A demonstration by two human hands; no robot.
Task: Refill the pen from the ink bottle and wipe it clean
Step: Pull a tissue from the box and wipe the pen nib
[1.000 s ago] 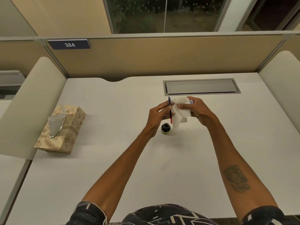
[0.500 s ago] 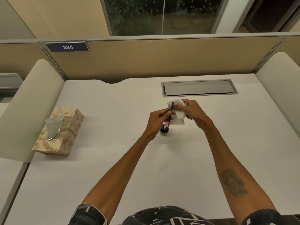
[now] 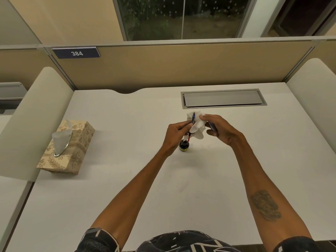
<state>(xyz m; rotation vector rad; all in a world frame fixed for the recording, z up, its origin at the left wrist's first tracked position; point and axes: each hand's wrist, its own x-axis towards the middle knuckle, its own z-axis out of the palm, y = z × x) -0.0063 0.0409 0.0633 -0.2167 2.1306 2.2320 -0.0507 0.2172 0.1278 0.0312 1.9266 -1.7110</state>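
White desk point(image 3: 127, 179), mid-way toward its far edge: left hand point(image 3: 175, 132) pinches the pen point(image 3: 192, 120) nib-up above the open ink bottle point(image 3: 184, 145), probably to catch drips; right hand point(image 3: 221, 130) fingers press tissue point(image 3: 197, 126) against it

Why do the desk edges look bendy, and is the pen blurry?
Head view: the wide lens curves the desk edges and partition; soft, even light, faint shadows; the pen and tissue are small and slightly soft, with no glare.

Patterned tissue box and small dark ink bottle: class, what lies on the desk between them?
Nothing: the head view shows bare white desk between tissue box and ink bottle.
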